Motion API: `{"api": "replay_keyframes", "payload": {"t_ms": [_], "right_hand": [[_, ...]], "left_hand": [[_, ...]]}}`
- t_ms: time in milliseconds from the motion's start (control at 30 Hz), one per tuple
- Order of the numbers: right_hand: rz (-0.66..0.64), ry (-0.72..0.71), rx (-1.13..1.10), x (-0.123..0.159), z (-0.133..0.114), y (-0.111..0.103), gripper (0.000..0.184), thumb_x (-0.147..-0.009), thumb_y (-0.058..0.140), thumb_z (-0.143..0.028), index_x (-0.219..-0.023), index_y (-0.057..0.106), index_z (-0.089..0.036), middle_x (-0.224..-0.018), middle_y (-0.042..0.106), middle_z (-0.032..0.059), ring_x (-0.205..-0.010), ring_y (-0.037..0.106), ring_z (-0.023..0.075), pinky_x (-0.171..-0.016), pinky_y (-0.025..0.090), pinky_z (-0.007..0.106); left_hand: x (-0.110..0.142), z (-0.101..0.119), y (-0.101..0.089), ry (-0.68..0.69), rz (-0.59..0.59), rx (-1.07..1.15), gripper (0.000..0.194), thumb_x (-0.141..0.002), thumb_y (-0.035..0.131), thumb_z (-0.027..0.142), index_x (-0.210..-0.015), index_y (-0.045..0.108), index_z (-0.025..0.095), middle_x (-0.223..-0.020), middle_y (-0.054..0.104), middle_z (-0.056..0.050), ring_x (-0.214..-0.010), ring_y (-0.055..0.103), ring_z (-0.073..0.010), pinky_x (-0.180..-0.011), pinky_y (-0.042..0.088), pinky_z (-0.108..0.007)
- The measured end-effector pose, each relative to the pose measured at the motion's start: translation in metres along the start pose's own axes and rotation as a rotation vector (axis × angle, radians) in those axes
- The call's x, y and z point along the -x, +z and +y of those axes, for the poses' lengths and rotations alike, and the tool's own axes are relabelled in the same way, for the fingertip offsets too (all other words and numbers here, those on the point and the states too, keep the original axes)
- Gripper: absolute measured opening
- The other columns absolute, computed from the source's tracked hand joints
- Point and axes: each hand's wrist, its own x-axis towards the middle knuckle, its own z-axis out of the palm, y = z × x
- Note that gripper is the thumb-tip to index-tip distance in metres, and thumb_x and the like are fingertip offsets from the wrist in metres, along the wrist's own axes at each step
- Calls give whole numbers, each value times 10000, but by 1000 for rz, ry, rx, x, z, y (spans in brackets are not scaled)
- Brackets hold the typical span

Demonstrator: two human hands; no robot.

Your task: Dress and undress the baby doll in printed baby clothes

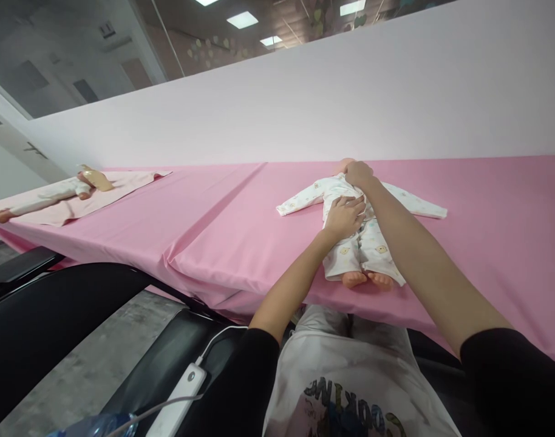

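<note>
A baby doll lies on its back on the pink-covered table, its bare feet (354,278) pointing toward me. It wears a white printed baby outfit (345,258), whose sleeves spread out flat to both sides. Across the doll's chest rests my left hand (345,216), fingers extended over the fabric. My right hand (359,175) is at the neckline, its fingers curled against the collar; the fingertips are partly hidden. Most of the doll's head (344,164) is covered by that hand.
Farther left, another doll (54,193) in white clothing lies on a pale cloth (127,181), beside a yellowish bottle-like item (98,178). A white wall (305,115) borders the table (241,243) at the back. Black chairs (68,315) and a white power strip (181,391) are at lower left.
</note>
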Motion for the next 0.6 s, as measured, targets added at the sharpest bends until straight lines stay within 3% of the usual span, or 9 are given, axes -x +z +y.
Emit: {"api": "replay_keyframes", "payload": {"t_ms": [167,300,433,533,600], "right_hand": [[-24,-12,-2,-3,0,5,280,-754,582,-92,-1028,643,-82,-1092,619,173,-1092,546,320,-923,421,453],[70,-49,-67,2,11,8,270,-788,509,-91,-1030,616,-38,-1044,630,209,-1062,566,312,-930,417,426],[226,-84,-234,12,18,12,246,-793,456,-114,-961,634,-87,-984,662,156,-985,592,271,-910,427,412],[317,-33,-394,19,21,16,181,-764,494,-139,-864,645,-127,-889,677,109,-890,603,237,-875,438,376],[341,10,-475,22,22,19,151,-759,512,-166,-835,640,-141,-839,675,92,-828,601,222,-836,443,362]], "left_hand": [[0,-1,2,-2,15,12,259,-895,404,288,-1033,606,201,-1344,529,-12,-1187,454,-215,-1028,309,-395],[0,-1,2,-4,23,25,243,-883,423,269,-1037,598,199,-1355,518,-13,-1193,452,-218,-1029,307,-402],[0,-2,0,-4,16,50,227,-877,433,263,-1029,587,197,-1331,537,-32,-1207,444,-216,-1031,306,-401],[-1,0,-3,-35,45,97,184,-861,468,303,-926,595,186,-1150,638,-54,-1108,513,-221,-977,354,-378],[-6,1,-5,-130,73,168,208,-863,470,358,-857,588,187,-950,678,-49,-961,576,-207,-894,405,-343]]}}
